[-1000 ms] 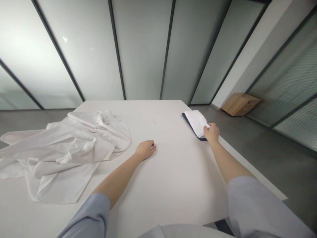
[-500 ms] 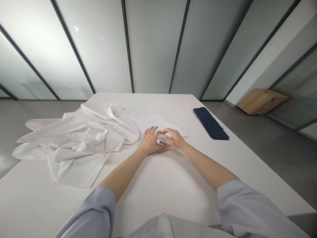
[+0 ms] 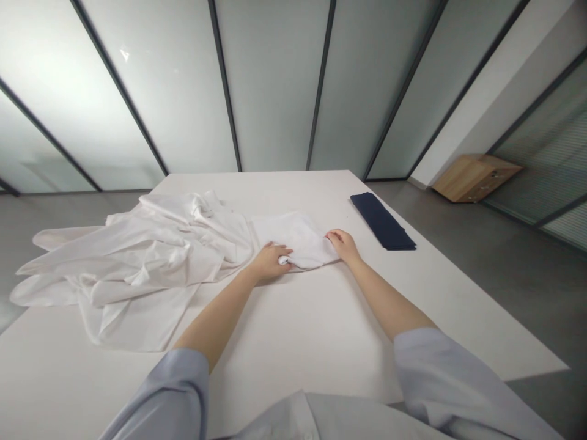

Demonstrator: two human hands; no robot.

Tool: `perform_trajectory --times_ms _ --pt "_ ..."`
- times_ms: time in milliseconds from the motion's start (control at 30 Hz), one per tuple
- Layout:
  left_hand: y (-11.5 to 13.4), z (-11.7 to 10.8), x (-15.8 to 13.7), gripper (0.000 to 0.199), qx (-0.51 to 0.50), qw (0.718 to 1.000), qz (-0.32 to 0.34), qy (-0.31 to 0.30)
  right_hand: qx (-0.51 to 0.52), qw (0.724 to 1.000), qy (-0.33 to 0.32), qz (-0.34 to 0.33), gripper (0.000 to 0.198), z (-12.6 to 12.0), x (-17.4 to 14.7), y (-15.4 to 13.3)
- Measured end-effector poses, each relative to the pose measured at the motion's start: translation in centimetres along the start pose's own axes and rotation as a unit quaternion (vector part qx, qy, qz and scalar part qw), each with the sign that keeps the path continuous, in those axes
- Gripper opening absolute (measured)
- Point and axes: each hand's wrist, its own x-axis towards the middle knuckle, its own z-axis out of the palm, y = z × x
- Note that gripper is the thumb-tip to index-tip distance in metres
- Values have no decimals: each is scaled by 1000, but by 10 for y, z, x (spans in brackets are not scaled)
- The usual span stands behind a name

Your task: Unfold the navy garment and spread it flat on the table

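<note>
Your left hand [image 3: 270, 261] lies on the near left corner of the small white cloth [image 3: 296, 239], fingers curled together and pinching a bit of the fabric at the edge. Your right hand [image 3: 343, 243] is at the near right corner of the same cloth, fingers bent and closed on the hem, as far as I can see; the exact grip is partly hidden by the hand itself. The two hands are apart, w/ the cloth's near edge stretched between them.

The cloth lies flat on the white counter [image 3: 298, 330], approx. in the middle, a bit toward the far side. Its left edge touches the big pile of crumpled white fabric [image 3: 137, 263], which spreads over the left part of the counter and hangs a little over the left edge.

To the right of the cloth, well apart from it, a folded dark blue cloth [image 3: 382, 220] lies near the right edge of the counter. On the floor at the far right stands a low wooden cabinet [image 3: 474, 177] by the wall.
</note>
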Motion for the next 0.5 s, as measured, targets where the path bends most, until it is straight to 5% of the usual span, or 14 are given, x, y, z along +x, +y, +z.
perform_trajectory --times_ms 233,333,500 --pt "-15 -5 -3 45 141 970 -100 171 -73 989 -105 -73 25 10 -12 -12" --pt "-12 -3 -4 41 148 971 -78 173 -83 983 -113 -119 29 13 -17 -21" --pt "7 6 -4 43 150 980 -21 132 -34 990 -32 -134 22 16 -23 -34"
